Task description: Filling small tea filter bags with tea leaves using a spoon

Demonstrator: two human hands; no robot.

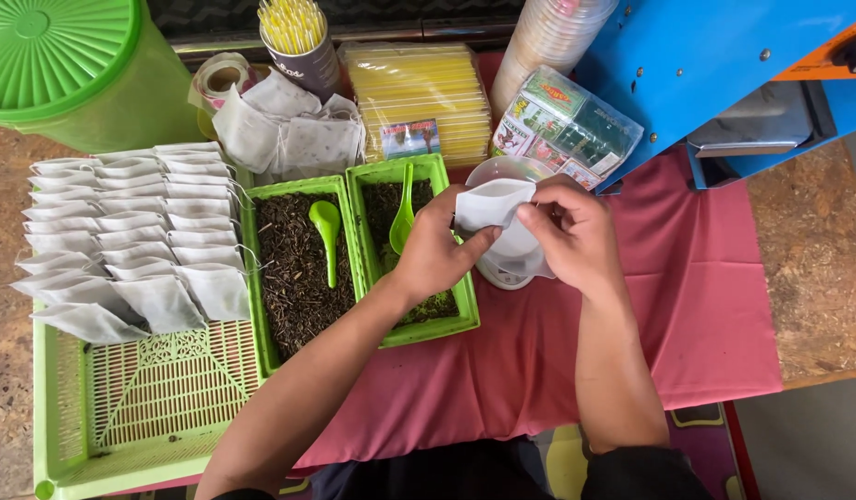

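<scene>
White filter bags [132, 231], already filled as far as you can tell, lie in two overlapping rows across the far part of your green mesh tray [62, 435] at nine o'clock, with its near half bare. Your left hand [437, 250] and right hand [572, 231] pinch the mouth of one more empty-looking bag [491, 204] over the clear cup [502, 171] at twelve o'clock. Both green trays of loose tea [294, 268], each with a green scoop [326, 227], look well stocked.

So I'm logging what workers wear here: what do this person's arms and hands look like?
Both forearms are bare down to the left hand and right hand. No gloves, rings, watch or bracelets show. Dark sleeves appear only near the elbows, at the bottom edge of the picture.
</scene>
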